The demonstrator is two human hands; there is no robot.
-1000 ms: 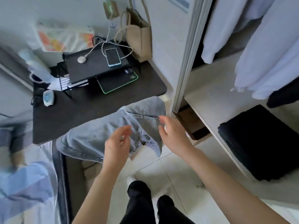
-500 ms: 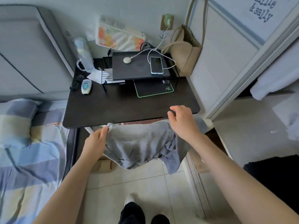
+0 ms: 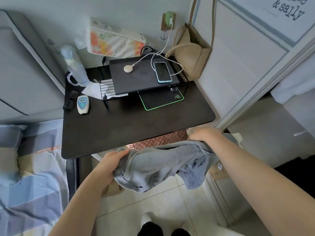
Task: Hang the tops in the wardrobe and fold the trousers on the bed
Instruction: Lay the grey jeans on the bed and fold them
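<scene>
A pair of light grey-blue jeans (image 3: 158, 165) hangs bunched between my two hands, above the tiled floor and just in front of the dark desk. My left hand (image 3: 111, 160) grips the jeans' left edge, and my right hand (image 3: 206, 136) grips the upper right part, both with fingers curled into the cloth. The bed (image 3: 29, 176) with its blue and cream checked cover lies at the left. The wardrobe (image 3: 265, 116) stands open at the right, and a white top (image 3: 294, 89) hangs inside it.
The dark desk (image 3: 133, 126) carries a closed laptop (image 3: 141, 77) on a wire rack, a phone (image 3: 162, 71), a mouse mat, a bottle (image 3: 73, 65) and a small remote (image 3: 83, 104). A beige bag (image 3: 189, 51) hangs at the wall. Something black (image 3: 298, 169) lies on the wardrobe's lower shelf.
The view swung left from the wardrobe toward the desk and bed. My left hand took hold of the jeans, and both hands drew them out sideways and lower.
</scene>
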